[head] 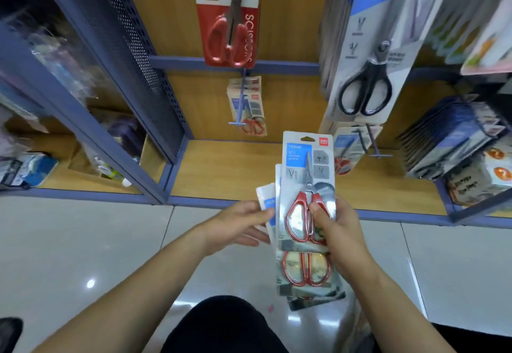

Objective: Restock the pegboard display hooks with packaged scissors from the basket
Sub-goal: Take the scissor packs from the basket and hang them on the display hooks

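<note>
My right hand (339, 231) grips the front packaged scissors (306, 186), a red-handled pair on a grey card with a blue label, held upright. Behind it fan out more of the same packs (306, 278); my left hand (238, 224) holds their left edge. Straight ahead, a blue display hook (240, 103) sticks out from the wooden back panel with a few matching packs (249, 103) hanging on it. A second hook (374, 142) to the right carries similar packs. The basket is out of view.
Large red scissors pack (230, 20) hangs above the middle hook, black scissors packs (368, 62) at upper right. The wooden shelf base (230, 170) runs along the floor. A perforated blue divider (133, 62) stands left. My dark-clothed knee (221, 325) is below.
</note>
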Action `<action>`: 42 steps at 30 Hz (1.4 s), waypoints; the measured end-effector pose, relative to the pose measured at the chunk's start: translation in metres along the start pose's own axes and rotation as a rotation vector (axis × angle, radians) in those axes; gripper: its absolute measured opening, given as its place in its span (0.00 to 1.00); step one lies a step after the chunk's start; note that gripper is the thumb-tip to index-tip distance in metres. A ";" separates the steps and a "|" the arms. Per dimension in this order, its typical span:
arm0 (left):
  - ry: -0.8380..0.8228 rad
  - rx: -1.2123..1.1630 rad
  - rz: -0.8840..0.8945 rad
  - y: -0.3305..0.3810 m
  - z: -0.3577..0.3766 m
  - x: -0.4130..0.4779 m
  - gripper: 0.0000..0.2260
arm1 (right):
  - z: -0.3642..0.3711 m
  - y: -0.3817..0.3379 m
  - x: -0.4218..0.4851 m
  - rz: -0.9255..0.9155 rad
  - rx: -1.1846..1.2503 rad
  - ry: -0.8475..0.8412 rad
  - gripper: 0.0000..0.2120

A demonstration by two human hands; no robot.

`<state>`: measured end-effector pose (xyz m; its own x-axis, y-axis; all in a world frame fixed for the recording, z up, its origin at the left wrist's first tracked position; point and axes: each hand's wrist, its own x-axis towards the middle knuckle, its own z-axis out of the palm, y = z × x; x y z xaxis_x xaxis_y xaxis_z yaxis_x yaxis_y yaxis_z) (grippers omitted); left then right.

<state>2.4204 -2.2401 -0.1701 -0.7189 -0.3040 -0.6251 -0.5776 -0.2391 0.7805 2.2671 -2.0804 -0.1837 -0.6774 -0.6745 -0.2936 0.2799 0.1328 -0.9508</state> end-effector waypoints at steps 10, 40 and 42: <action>0.067 -0.030 0.237 0.089 0.047 -0.089 0.11 | 0.006 -0.076 -0.047 -0.004 0.412 -0.011 0.12; 0.577 -0.056 0.119 0.028 0.139 -0.057 0.23 | -0.146 0.021 -0.053 0.162 0.063 0.146 0.12; 0.597 -0.076 0.116 0.031 0.135 -0.053 0.23 | -0.138 0.023 -0.032 0.152 0.000 0.112 0.14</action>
<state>2.3885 -2.1071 -0.1134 -0.4217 -0.7910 -0.4433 -0.4635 -0.2321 0.8552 2.2016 -1.9553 -0.2097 -0.6985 -0.5620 -0.4431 0.3849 0.2269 -0.8946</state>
